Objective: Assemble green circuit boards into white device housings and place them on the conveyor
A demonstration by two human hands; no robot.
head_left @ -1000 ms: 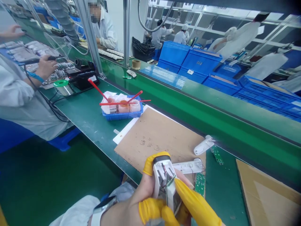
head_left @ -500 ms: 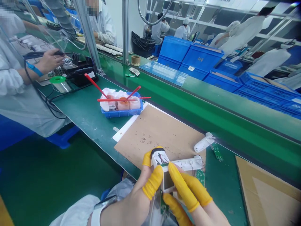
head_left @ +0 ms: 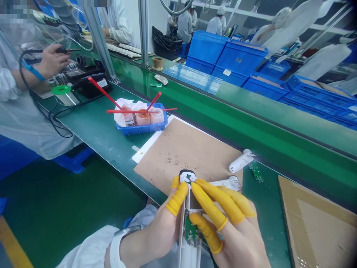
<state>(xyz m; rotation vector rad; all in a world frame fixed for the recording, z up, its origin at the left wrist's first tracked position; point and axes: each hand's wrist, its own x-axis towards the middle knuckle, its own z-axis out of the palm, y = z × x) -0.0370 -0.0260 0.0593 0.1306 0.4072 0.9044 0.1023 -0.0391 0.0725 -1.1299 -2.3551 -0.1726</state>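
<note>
My left hand (head_left: 164, 223), with yellow finger cots, is closed around a white plastic handheld housing (head_left: 191, 255), its dark-rimmed head pointing away from me. My right hand (head_left: 237, 230), also in yellow finger cots, pinches a small display panel (head_left: 194, 203) with a grey face and white frame. That panel lies over the housing, just below the head; whether it is seated cannot be made out. Below it a green circuit board (head_left: 191, 227) shows inside the housing. Beyond my right fingers, another white casing (head_left: 230, 182) rests on the brown cardboard sheet (head_left: 178, 143), partly hidden.
A blue tray (head_left: 139, 129) with small jars and red sticks stands left of the cardboard. A white casing (head_left: 241, 160) and green board (head_left: 257, 173) lie at the right. More cardboard (head_left: 326, 227) lies nearer me. A co-worker's hand (head_left: 55, 59) holds a corded tool at left.
The display panel has tipped down along the housing, and more of the circuit board and lower housing shows. My right fingers have shifted with the panel. The camera view has moved slightly.
</note>
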